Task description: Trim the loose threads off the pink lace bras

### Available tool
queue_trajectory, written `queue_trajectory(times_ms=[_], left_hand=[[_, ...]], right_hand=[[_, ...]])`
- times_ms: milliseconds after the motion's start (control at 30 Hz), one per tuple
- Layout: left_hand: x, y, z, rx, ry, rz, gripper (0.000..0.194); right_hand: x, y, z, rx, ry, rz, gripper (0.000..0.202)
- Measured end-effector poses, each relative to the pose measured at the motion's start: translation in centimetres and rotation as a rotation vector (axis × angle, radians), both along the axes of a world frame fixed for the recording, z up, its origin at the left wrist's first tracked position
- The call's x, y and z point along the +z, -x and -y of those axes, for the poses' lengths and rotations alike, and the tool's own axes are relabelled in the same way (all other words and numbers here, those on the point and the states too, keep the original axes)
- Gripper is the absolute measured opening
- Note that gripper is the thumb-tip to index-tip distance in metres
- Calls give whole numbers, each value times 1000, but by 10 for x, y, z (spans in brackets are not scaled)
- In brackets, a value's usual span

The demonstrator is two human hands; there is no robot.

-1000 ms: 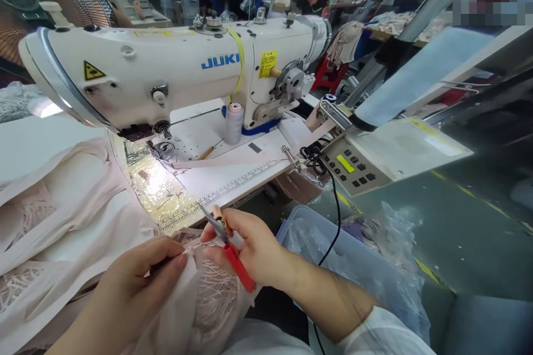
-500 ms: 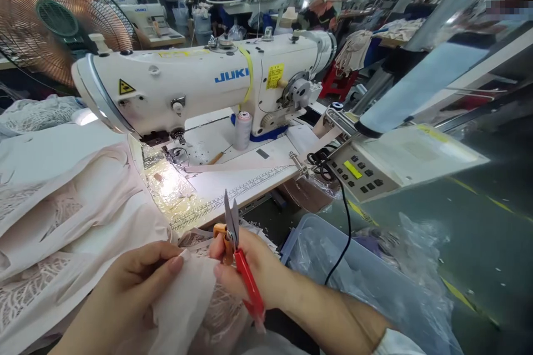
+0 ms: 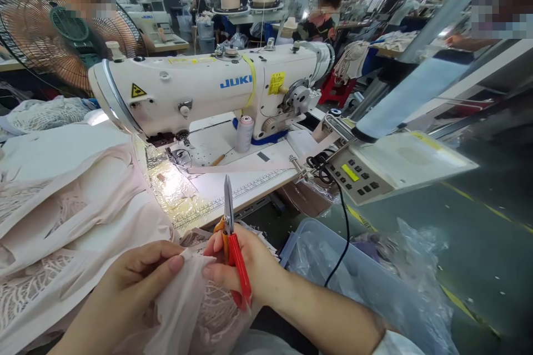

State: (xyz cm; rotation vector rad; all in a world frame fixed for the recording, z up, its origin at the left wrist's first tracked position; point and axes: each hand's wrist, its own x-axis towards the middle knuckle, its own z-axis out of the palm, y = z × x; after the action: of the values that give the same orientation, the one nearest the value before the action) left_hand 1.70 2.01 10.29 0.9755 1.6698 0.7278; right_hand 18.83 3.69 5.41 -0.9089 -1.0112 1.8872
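Between thumb and fingers, my left hand (image 3: 137,277) pinches the edge of a pale pink fabric piece (image 3: 179,299) that hangs down toward my lap, with lace showing in it. My right hand (image 3: 245,266) is closed around scissors (image 3: 234,249) with red and orange handles. Their blades point up and away from me and are together. My right thumb and fingertips lie close to the fabric's edge; whether they also grip it I cannot tell. In front stands a white sewing machine (image 3: 200,86), its needle area lit.
More pale fabric with lace (image 3: 83,194) covers the table's left side. A thread spool (image 3: 244,134) stands by the machine. At right are a control box (image 3: 400,161) and a plastic bin (image 3: 308,227) with clear bags. A fan (image 3: 69,25) and other people are behind.
The scissor blades have come together from slightly apart, and the handles have turned more upright. My left hand keeps its pinch on the fabric. The view has shifted slightly.
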Motion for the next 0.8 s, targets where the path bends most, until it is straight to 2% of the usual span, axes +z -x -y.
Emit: queue_trajectory(times_ms=[167,267,333,433,500,600,700,800], left_hand=[[4,-2,-2,-37,-100,-66,26],[2,-3,-3,-58,-203,-165,26],[-1,-3,-2,-44,-206,-195,28],[-6,-3,-1,-1,-121,-130,31],[-10,-3,-1,6,-77,-60,31],[-17,-1,-2,1,-95,32,27],[-19,-2,-3,2,-93,89,22],[-15,-6,-3,-16,-109,88,21]], right_hand=[[-1,-2,-3,66,-94,143,40],[3,-4,-3,6,-286,295,29],[6,-5,-2,-52,-435,352,21],[6,-5,-2,-102,-563,390,19],[3,-5,-1,-107,-585,395,21],[0,-7,1,-95,-601,378,21],[-1,-14,0,8,-562,419,23],[4,-29,-12,235,-585,551,31]])
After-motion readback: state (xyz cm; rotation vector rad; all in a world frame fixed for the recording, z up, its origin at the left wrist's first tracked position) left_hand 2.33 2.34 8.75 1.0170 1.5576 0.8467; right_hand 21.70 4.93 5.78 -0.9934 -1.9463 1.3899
